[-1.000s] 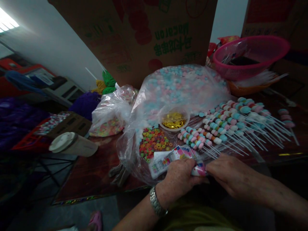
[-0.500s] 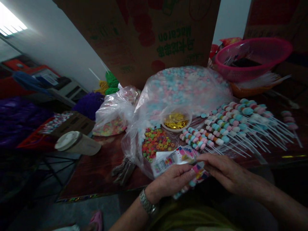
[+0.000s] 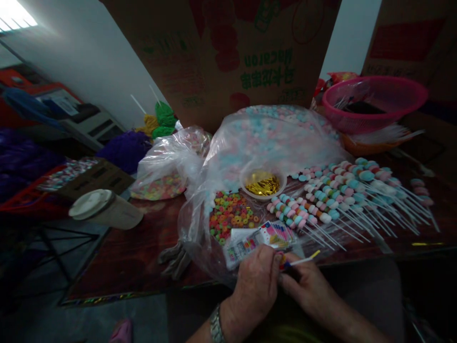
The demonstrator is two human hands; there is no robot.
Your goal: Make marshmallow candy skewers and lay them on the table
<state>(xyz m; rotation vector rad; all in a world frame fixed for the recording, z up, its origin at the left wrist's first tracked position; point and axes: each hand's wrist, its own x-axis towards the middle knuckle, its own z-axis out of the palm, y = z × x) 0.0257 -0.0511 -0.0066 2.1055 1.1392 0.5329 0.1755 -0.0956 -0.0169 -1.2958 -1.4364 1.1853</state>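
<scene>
In the head view, the person's left hand (image 3: 255, 281) is curled into a loose fist around a small printed wrapper (image 3: 283, 261), only a blue and reddish patch of which shows past the thumb. From it a thin, smooth white stick (image 3: 300, 261) juts to the right, ending in a yellow tip. The right hand (image 3: 309, 286) sits just beside it below the stick, its fingers bent and narrowly spaced near the wrapper; whether they grip it cannot be told. A metal link-band watch (image 3: 216, 325) circles the left wrist.

Just beyond the hands, flat printed packets (image 3: 246, 245) lie overlapping on the glossy, dark red table (image 3: 150, 259). Behind them spread small fruit-coloured rings (image 3: 233, 214), and next to these stands a round translucent tub (image 3: 252, 194) of shiny gold foil strips (image 3: 263, 185). To the right, skewers (image 3: 321, 190) threaded with rounded pastel puffs lie in rows, bare white ends toward the person. A large, crinkled clear bag (image 3: 278, 143) bulges with more puffs in front of an upright cardboard carton (image 3: 221, 62). Left of the rings lie limp grey fabric gloves (image 3: 176, 259).
</scene>
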